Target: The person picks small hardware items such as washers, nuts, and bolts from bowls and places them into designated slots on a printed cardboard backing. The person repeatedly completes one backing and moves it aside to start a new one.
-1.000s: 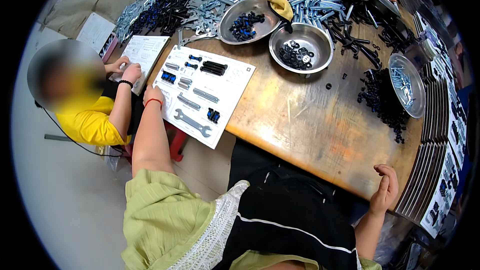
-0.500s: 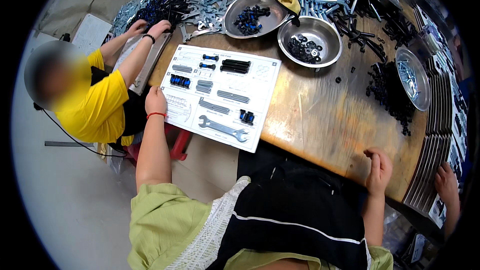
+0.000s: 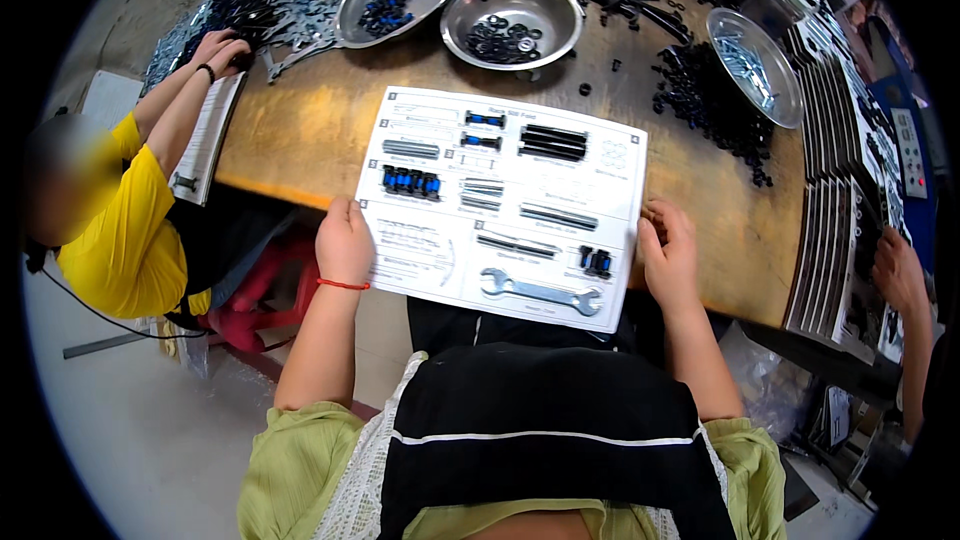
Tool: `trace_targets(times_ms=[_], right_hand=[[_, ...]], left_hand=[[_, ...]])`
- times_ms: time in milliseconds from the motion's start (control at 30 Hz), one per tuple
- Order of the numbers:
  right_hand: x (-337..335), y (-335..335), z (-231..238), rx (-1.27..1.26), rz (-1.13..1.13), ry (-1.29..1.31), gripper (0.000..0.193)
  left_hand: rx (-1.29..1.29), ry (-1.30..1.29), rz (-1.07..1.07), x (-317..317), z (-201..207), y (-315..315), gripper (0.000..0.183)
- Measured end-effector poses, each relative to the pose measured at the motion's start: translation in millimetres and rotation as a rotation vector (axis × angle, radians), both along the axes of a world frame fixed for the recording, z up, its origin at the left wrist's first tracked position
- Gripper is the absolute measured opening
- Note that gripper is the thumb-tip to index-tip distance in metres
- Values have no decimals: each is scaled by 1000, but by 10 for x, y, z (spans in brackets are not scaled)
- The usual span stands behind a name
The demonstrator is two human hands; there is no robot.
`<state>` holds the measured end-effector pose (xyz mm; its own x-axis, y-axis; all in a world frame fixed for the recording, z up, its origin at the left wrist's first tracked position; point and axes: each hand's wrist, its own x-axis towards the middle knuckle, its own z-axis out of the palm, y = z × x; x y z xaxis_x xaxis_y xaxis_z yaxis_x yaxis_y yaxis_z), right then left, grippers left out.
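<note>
A white hardware card [image 3: 425, 282] is spread out between my two hands, tilted over the front edge of the workbench. Black bolts with blue bands, grey rods and an open-end wrench [image 3: 540, 292] show on its face. My left hand [image 3: 344, 242] is closed on the card's lower left edge, a red cord round its wrist. At the right edge my right hand [image 3: 668, 252] is closed, thumb and bent fingers against the card's border. The fingers behind the card are hidden.
Beyond the card stand metal bowls of black washers [image 3: 512, 52] and blue-banded bolts [image 3: 358, 10]. A bowl of silver screws [image 3: 790, 105] lies by loose black parts [image 3: 705, 110]. Stacked cards [image 3: 825, 240] line the right edge. Co-workers' hands [image 3: 222, 52] [image 3: 897, 268] are at both sides.
The card has swung right and come in front of me. My right hand has moved from the bench's edge to the card's right side. The view has shifted right.
</note>
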<state>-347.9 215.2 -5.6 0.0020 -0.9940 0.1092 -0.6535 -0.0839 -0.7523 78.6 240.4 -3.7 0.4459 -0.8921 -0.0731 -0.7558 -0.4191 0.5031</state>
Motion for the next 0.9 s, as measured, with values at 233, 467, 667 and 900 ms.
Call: trace_targets(times_ms=[233,467,667,900], right_hand=[[-487,105,-132,121,-337,38,31],[-869,168,-243,121,-524,71,33],[-742,-357,72,16,-515,196,29],[670,-1837,736,-283,94,387,25]], left_hand=[[-10,-19,-313,-658,77,-143,18],[-36,18,-659,-845,-158,-469,17],[11,52,-858,-738,-274,-672,22],[-217,-57,-463,-434,-424,-1493,30]])
